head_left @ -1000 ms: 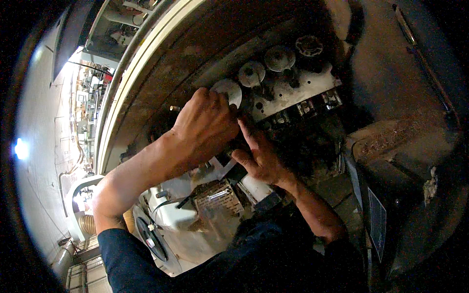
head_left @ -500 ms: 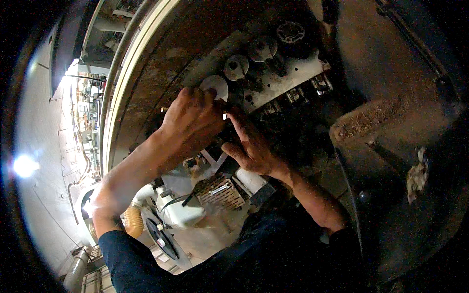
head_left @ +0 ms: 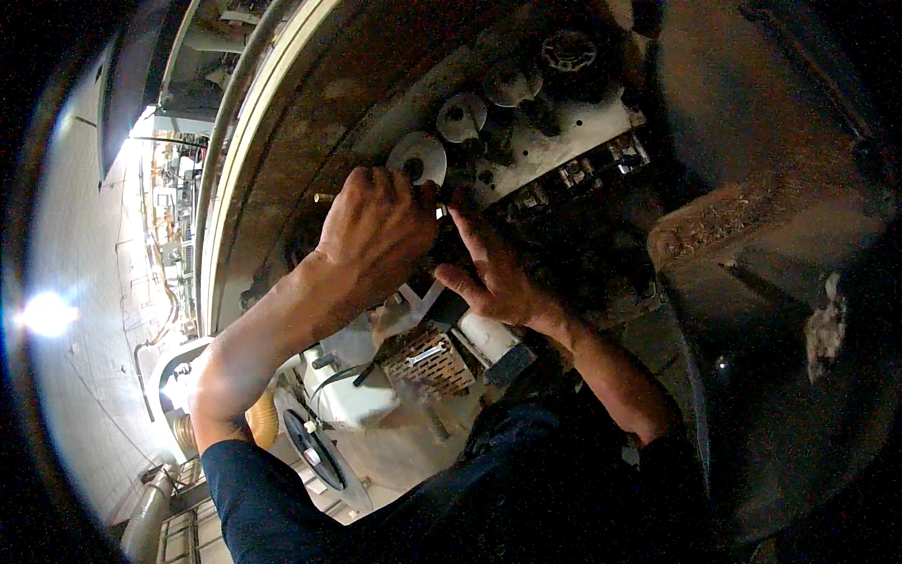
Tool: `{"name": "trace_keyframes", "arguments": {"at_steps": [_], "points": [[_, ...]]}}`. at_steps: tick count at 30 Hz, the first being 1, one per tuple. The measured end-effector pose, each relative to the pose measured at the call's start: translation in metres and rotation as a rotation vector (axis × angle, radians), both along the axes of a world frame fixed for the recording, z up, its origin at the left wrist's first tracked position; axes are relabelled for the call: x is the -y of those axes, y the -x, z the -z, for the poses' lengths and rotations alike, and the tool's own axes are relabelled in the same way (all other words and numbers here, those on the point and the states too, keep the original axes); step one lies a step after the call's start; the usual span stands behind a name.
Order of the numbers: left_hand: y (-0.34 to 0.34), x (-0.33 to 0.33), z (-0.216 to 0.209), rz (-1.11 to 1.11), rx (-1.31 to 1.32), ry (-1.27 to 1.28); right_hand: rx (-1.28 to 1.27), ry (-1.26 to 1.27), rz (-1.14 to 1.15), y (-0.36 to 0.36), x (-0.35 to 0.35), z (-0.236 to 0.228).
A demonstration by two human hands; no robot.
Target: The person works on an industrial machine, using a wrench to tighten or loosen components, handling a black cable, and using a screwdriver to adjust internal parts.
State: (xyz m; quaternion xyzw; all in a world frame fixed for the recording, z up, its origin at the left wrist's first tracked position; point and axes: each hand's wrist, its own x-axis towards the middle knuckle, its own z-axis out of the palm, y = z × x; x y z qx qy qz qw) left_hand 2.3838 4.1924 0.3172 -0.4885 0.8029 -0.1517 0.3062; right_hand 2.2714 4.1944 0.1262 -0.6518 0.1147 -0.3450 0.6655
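My left hand [head_left: 381,224] is closed in a fist around a thin rod, whose brass-coloured end [head_left: 324,198] sticks out on the left. A small bright piece [head_left: 442,212] shows at the fist's right side; I cannot tell whether it belongs to the rod. My right hand [head_left: 507,287] has its index finger stretched toward that piece and its thumb spread apart, while its other fingers are partly lost in shadow. Just beyond my left fist is a pale metal disc [head_left: 428,150] with a dark centre. Further discs [head_left: 461,117] run away to the right along a pale metal plate [head_left: 554,141].
Below my hands, an open-end wrench [head_left: 427,354] lies on a slotted plate [head_left: 449,376], beside a white housing [head_left: 352,399]. A yellow ribbed hose [head_left: 263,421] is lower left. A rusty brown bar [head_left: 714,221] juts in at right. A pale curved rim [head_left: 246,122] borders the left.
The view has shifted slightly, so the discs and plate sit a little further right. Both hands stay at the same place by the nearest disc, the left still closed on the rod.
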Motion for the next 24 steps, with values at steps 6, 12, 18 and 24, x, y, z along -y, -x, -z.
{"name": "trace_keyframes", "arguments": {"at_steps": [6, 12, 18, 24], "points": [[0.002, 0.001, -0.002, -0.025, 0.001, -0.033, 0.022, 0.028, 0.046, -0.004, -0.001, 0.005], [-0.004, -0.007, 0.013, -0.004, 0.033, 0.051, -0.025, 0.065, 0.014, 0.003, 0.011, -0.009], [0.004, 0.000, 0.017, -0.203, 0.055, -0.061, -0.073, 0.079, -0.016, 0.006, 0.015, -0.009], [0.006, -0.012, 0.021, -0.171, 0.035, 0.048, 0.046, 0.045, -0.018, 0.000, 0.014, -0.002]]}}
